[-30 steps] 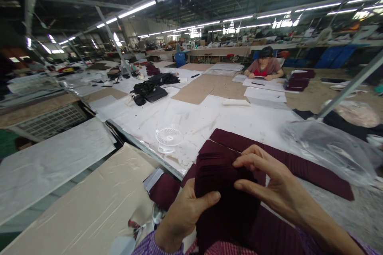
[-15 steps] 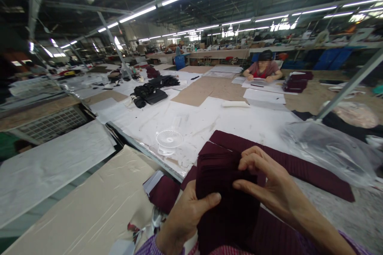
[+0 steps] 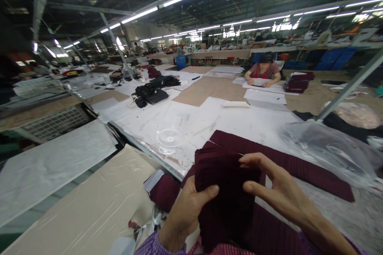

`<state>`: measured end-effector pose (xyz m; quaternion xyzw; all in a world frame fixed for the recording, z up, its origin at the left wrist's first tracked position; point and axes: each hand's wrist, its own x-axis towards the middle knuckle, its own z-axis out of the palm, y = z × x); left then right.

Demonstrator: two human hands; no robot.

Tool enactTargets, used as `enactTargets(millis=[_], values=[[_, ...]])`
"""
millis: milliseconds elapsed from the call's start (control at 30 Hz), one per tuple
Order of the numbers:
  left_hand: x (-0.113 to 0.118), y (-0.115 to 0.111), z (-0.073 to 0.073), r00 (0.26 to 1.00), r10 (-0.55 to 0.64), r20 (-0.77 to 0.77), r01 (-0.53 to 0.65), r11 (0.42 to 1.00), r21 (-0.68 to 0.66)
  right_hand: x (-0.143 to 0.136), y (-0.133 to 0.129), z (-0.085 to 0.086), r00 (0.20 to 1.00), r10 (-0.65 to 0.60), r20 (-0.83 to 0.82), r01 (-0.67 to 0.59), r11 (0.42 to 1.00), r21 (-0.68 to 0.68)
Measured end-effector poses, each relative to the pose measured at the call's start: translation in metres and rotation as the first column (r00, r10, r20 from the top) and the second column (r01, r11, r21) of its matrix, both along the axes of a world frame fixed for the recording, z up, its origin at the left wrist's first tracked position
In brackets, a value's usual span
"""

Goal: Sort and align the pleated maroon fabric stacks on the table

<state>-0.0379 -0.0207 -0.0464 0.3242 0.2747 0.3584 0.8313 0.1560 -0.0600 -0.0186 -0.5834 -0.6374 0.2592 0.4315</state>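
A thick stack of dark maroon fabric pieces (image 3: 224, 191) is held up close in front of me. My left hand (image 3: 191, 207) is closed around its left side, with the thumb pressed on the near face and the other fingers hidden behind. At the stack's upper right edge is my right hand (image 3: 275, 187), its thumb and fingers spread apart and the fingertips at the cloth. Behind the stack, a long row of overlapping maroon pieces (image 3: 287, 161) lies on the table. More maroon cloth (image 3: 275, 231) lies beneath the stack.
A small white fan (image 3: 170, 138) stands on the white-covered table (image 3: 191, 123). Left of my hands is a folded maroon bundle (image 3: 164, 193). Clear plastic (image 3: 329, 151) lies at right, beside a slanted metal post (image 3: 350, 85). Black cloth (image 3: 152, 93) and a co-worker (image 3: 263, 69) are farther back.
My right hand's thumb has moved away from the fingers and toward the stack's right edge. The stack's top edges have shifted slightly in my left hand. The co-worker's hands have moved.
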Motion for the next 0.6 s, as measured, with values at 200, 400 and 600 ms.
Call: enactTargets(millis=[200, 400, 600], values=[[0.004, 0.005, -0.003, 0.993, 0.116, 0.031, -0.114, 0.991, -0.073, 0.001, -0.009, -0.03, 0.958, 0.029, -0.285, -0.093, 0.973, -0.211], [0.013, 0.006, -0.022, 0.981, 0.193, 0.019, -0.19, 0.975, -0.119, -0.009, -0.014, -0.047, 0.936, -0.102, -0.337, -0.035, 0.926, -0.376], [0.016, 0.007, -0.028, 0.973, 0.231, -0.009, -0.231, 0.967, -0.108, -0.009, -0.014, -0.05, 0.964, -0.109, -0.242, 0.018, 0.937, -0.35]])
